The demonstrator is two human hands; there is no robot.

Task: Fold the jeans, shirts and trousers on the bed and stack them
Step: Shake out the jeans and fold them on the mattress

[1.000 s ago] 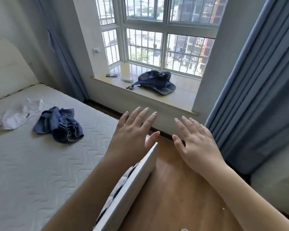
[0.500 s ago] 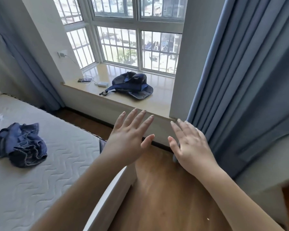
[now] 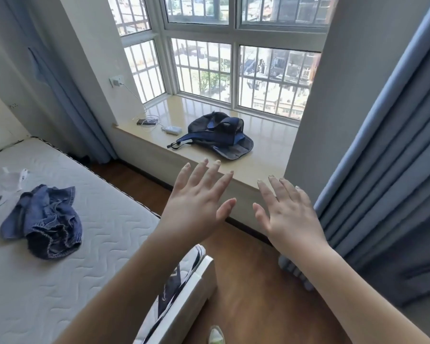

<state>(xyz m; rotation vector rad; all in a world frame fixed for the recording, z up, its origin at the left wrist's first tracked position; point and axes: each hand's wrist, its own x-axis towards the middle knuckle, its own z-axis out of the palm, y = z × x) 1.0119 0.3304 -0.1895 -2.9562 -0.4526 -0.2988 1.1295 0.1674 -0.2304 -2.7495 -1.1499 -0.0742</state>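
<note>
A crumpled pair of blue jeans [image 3: 45, 224] lies on the white mattress [image 3: 90, 244] at the left. A white garment [image 3: 3, 189] lies beside it at the far left edge, partly cut off. My left hand [image 3: 196, 204] and my right hand [image 3: 286, 214] are raised side by side in the air, palms down, fingers straight and spread, holding nothing. Both hover over the wooden floor beyond the bed's corner, well right of the jeans.
A white bed frame corner [image 3: 196, 281] juts out below my left arm. A dark blue bag [image 3: 219, 135], a phone [image 3: 147, 122] and a charger sit on the window sill [image 3: 263, 157]. Blue curtains [image 3: 382, 170] hang at the right. A foot [image 3: 216, 335] shows on the floor.
The view has swung back to the left, so the white garment shows again and the jeans sit nearer the middle. Both hands stay raised and spread, holding nothing.
</note>
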